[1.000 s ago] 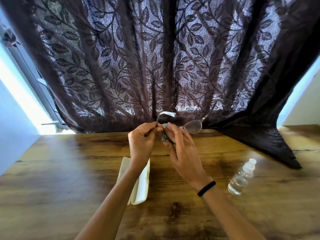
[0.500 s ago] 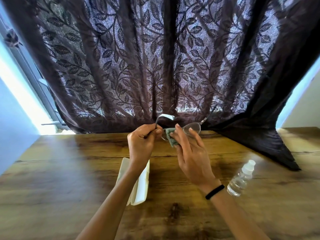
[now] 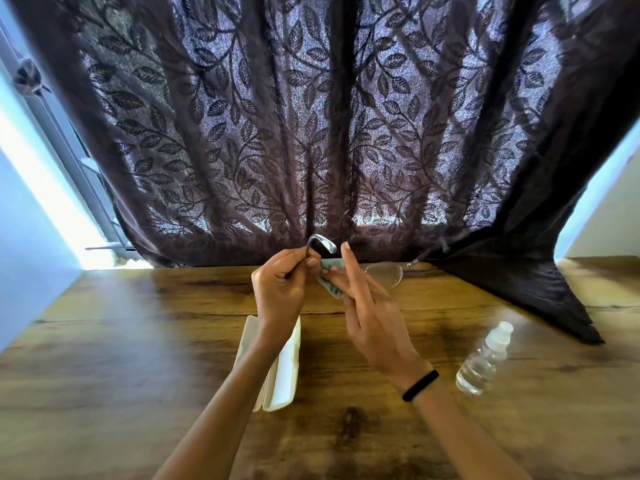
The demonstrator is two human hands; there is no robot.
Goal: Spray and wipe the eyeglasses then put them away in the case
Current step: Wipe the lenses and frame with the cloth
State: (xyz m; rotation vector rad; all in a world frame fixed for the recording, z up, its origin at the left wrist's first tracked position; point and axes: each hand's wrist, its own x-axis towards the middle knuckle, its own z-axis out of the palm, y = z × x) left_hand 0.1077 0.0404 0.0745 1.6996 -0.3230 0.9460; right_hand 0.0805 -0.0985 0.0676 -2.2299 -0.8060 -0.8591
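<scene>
Left grip: your left hand (image 3: pixel 280 289) is curled tight round one end of the eyeglasses (image 3: pixel 384 273); a temple arm curves up just above your knuckles.
Right grip: your right hand (image 3: pixel 374 320) pinches a grey-green cloth (image 3: pixel 330 282) against the frame just beside the left grip, forefinger straight and raised.
Eyeglasses: held above the table (image 3: pixel 138 341) between both grips; the free lens juts out beyond your right fingers.
Case (image 3: pixel 282 372): white, appears open, on the table below your left wrist.
Bottle (image 3: pixel 485 358): on the table, well outside your right wrist, apart from both hands.
</scene>
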